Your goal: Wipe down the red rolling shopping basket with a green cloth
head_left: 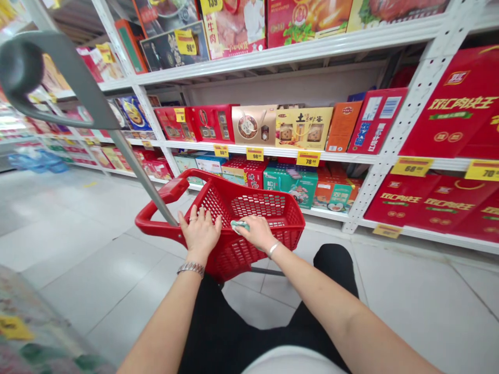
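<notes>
My right hand (257,232) grips a green-and-white cloth (240,226) at the red basket's (241,254) near rim; my left hand (200,232) spreads flat, holding nothing, left along that rim. Cloth looks soft, light, best bunched; basket seems stiff, best rim-held.

The rolling shopping basket (237,257) is set on the tiled floor (97,259); its pull handle (141,174) is raised from its left end; the left hand (200,231) is placed at its near rim, beside that handle; farther right along the same rim, a cloth (240,226) is held in the right hand (255,234); behind the basket, shelving (273,56) is stocked with lower-shelf cartons (290,182) and, above them, gift boxes (255,124); to its right, more tall gift boxes (452,106) are stacked on two levels; nearer than the basket, legs (337,265) are seen.
</notes>
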Demonstrator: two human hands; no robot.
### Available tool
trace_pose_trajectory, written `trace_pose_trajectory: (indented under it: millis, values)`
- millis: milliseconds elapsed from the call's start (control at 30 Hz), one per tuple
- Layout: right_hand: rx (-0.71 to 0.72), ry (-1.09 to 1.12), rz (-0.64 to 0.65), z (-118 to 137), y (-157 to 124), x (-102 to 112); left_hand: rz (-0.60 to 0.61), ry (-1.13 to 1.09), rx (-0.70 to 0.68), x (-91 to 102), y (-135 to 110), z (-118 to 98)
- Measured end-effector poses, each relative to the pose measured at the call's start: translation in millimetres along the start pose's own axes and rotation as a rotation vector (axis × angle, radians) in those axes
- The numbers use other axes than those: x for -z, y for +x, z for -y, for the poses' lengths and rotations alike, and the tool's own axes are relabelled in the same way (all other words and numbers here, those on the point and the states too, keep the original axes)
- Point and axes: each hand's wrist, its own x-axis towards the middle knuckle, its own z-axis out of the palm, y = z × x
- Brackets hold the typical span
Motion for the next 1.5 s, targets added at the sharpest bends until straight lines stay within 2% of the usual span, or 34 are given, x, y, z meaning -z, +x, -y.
trace_pose_trajectory:
  millis: [133,367,500,600,700,767,933,1033,1133,1267,1367,1433,1500]
  values:
    - [-0.033,-0.084,-0.042,-35,-18,10,-0.01,-0.022,0.003,-3.7,4,7]
    - [-0.147,-0.156,-0.169,-116,-55,35,-0.001,0.021,-0.015,-7.5,12,13]
    - [-0.165,-0.17,-0.185,-132,-63,39,0.028,0.059,-0.024,-9.5,19,19]
    - [-0.196,-0.183,-0.207,-124,-65,30,0.028,0.049,-0.001,-10.7,23,26]
    - [-0.227,-0.192,-0.232,-105,-69,21,0.015,0.012,0.049,-12.6,20,26]
    - [-0.246,-0.193,-0.242,-87,-73,16,0.04,-0.001,0.043,-15.4,12,16]
    - [-0.237,-0.164,-0.179,-31,-84,3,0.219,-0.046,-0.053,-21.9,-18,-30]
    - [-0.188,-0.112,-0.108,1,-88,-8,0.312,-0.065,-0.091,-18.6,-30,-42]
    - [-0.114,-0.05,-0.061,25,-91,-19,0.399,-0.055,-0.113,-11.1,-34,-28]
    - [0.039,0.014,-0.011,39,-99,-25,0.504,-0.014,-0.154,-3.5,-32,7]
    - [0.224,0.043,0.036,28,-108,-18,0.561,0.007,-0.161,-2.3,-30,30]
    - [0.379,0.079,0.054,10,-112,-11,0.574,0.016,-0.159,-2.7,-28,41]
    - [0.462,0.118,0.047,-12,-110,-4,0.585,0.022,-0.154,-3.4,-27,48]
